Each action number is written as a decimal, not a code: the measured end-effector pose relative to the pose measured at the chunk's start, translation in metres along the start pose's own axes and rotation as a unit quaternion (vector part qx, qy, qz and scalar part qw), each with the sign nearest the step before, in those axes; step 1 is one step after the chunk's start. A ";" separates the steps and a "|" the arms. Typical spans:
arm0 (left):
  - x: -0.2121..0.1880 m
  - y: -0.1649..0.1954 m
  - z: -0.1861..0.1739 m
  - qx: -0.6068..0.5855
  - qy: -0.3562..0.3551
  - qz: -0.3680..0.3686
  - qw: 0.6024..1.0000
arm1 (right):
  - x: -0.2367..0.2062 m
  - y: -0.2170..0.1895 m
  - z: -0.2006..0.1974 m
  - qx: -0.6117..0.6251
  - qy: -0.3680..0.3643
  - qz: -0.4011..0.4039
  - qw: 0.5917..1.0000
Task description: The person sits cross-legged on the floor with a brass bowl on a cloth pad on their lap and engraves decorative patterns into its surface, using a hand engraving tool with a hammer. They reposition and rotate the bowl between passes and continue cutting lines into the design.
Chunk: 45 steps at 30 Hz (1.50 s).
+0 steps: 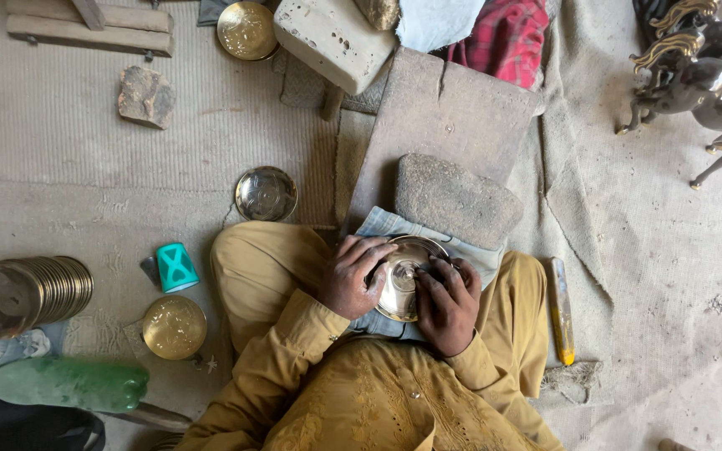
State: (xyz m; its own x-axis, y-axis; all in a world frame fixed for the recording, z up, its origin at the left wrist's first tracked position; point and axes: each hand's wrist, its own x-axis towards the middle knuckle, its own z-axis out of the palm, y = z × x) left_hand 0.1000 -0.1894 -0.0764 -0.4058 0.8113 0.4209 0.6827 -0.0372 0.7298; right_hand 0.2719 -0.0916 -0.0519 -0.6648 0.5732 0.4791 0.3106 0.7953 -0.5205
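Head view: left hand [354,276] curled on the brass plate [401,280] rim, gripping it. Right hand [447,302] fingers bent, pressing on the plate's right side; whether it holds a tool, can't tell.

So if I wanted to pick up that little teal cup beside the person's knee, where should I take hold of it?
Grip the teal cup around its side walls, coming down from above. It appears to stand upside down, narrow end up, so fingers can likely close on the tapered top, and bare floor shows on either side.
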 end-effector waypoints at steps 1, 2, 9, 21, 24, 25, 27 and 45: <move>0.000 0.000 0.000 0.001 -0.004 -0.002 1.000 | 0.001 -0.001 0.000 -0.001 0.001 0.002 1.000; 0.000 -0.001 0.000 0.001 -0.005 -0.002 1.000 | 0.002 -0.001 0.000 -0.003 0.002 0.003 1.000; -0.001 -0.002 0.002 -0.002 -0.012 -0.006 1.000 | 0.002 0.000 0.001 -0.020 0.000 -0.005 1.000; 0.002 -0.006 0.007 -0.011 0.010 0.001 1.000 | -0.004 0.008 0.007 -0.017 0.028 0.003 0.999; 0.002 -0.007 0.007 -0.012 0.014 0.004 1.000 | -0.003 0.008 0.007 -0.012 0.034 -0.003 0.999; 0.002 -0.008 0.007 -0.014 0.015 0.004 1.000 | -0.003 0.008 0.008 -0.011 0.035 -0.004 0.999; 0.002 -0.008 0.007 -0.008 0.014 0.006 1.000 | -0.002 0.008 0.008 -0.010 0.038 -0.007 0.999; 0.007 -0.007 0.009 0.010 0.036 0.011 0.999 | -0.010 0.018 0.013 -0.035 0.077 0.057 0.995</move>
State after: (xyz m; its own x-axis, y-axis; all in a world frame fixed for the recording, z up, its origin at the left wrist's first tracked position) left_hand 0.0979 -0.1779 -0.0838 -0.4320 0.7663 0.4755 0.7037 -0.0434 0.7092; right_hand 0.2751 -0.0854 -0.0750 -0.5116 0.6798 0.5254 0.4286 0.7319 -0.5297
